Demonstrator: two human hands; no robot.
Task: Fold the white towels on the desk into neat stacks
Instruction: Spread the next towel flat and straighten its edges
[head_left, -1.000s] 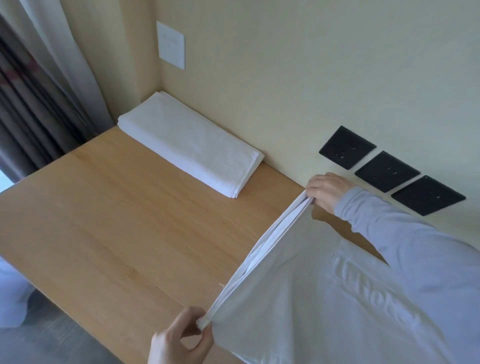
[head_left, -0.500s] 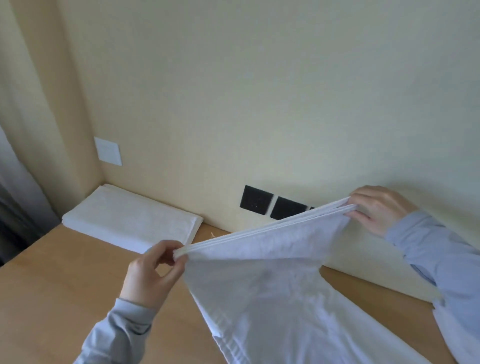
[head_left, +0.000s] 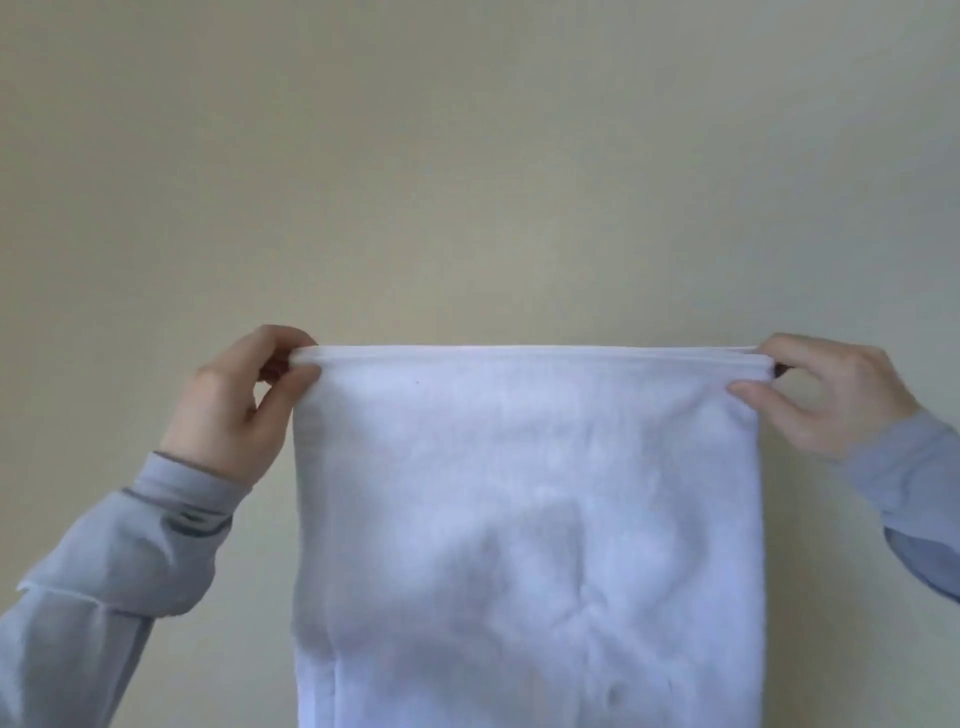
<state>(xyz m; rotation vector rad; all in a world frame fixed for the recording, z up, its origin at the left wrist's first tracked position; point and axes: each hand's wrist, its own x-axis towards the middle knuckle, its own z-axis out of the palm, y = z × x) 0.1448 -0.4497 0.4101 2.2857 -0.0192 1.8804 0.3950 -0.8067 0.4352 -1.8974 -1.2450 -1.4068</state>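
Holding a white towel (head_left: 524, 519) up in the air, its top edge stretched level between our two hands.

Our left hand (head_left: 244, 405) pinches the top left corner between thumb and curled fingers, and our right hand (head_left: 826, 395) grips the top right corner the same way. The towel hangs straight down in front of a plain cream wall (head_left: 467, 156) and runs off the bottom of the view, so we cannot see its lower end or the desk. Its top edge looks layered, as if already doubled over, so we judge we are midway through folding this one, pulling it square and flat. The next move probably calls for lowering it to the desk or bringing the two corners together, with the layers kept pinched so the edges stay matched.
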